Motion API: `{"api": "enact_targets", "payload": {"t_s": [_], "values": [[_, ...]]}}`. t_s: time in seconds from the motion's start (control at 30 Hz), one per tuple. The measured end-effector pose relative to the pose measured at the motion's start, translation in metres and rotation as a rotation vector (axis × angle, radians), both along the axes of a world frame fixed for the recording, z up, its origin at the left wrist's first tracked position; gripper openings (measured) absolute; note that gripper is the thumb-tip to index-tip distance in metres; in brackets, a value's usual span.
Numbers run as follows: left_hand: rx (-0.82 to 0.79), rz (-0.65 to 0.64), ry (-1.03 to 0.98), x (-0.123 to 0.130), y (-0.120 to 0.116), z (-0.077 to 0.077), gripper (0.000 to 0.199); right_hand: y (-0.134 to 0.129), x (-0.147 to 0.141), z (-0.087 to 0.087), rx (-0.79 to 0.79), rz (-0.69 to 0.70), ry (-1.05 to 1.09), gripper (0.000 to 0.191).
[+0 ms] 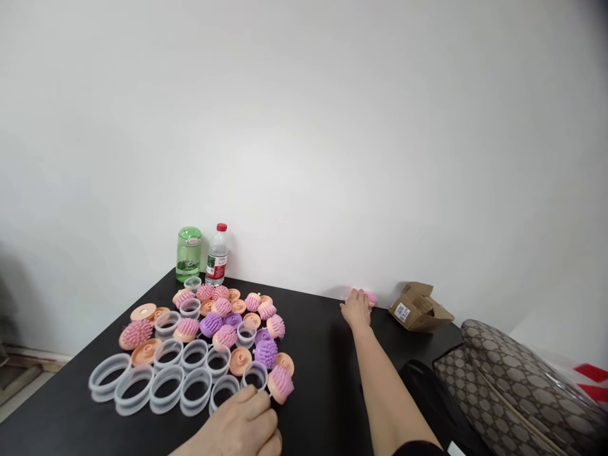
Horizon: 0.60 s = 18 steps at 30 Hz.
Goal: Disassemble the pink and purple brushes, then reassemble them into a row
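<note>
My right hand (357,308) reaches to the back edge of the table by the wall, fingers closed around a pink bristled brush head (371,298), partly hidden by the hand. At the lower middle, my left hand (242,423) is closed with its fingers curled. Whatever those fingers hold, if anything, is hidden. Just beyond it stand several clear plastic rings (196,391) in rough rows. Among and behind them lie many soft-bristled brush heads, pink ones (281,384) and purple ones (266,353), and peach round caps (240,360) with a small central knob.
A green bottle (189,254) and a red-capped water bottle (217,258) stand at the back left against the wall. An opened cardboard box (420,309) sits at the back right. A patterned brown bag (517,386) occupies the right side of the black table (316,354).
</note>
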<state>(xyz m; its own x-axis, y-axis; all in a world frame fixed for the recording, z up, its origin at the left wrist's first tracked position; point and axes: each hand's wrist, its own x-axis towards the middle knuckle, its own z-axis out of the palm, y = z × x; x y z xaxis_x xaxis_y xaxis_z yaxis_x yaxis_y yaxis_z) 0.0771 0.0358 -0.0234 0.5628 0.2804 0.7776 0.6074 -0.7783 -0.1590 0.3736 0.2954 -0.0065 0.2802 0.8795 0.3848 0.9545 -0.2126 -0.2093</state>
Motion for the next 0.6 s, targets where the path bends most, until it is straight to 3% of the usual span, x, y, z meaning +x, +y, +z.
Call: {"api": "enact_targets", "payload": {"t_s": [0.17,0.27,0.43,0.6], "values": [[0.079,0.047,-0.197,0.005,0.008,-0.004,0.039,0.012,0.009,0.001,-0.093,-0.032,-0.070,0.060],[0.091,0.059,-0.225,0.005,0.009,-0.007,0.040,0.010,0.011,0.008,-0.107,-0.030,-0.114,0.052],[0.017,0.064,-0.091,0.000,0.004,-0.010,0.033,-0.007,0.013,0.011,-0.152,-0.025,-0.113,0.034],[0.000,0.014,0.107,-0.012,-0.009,0.009,0.016,-0.033,0.008,0.006,-0.186,-0.042,0.053,0.034]]}}
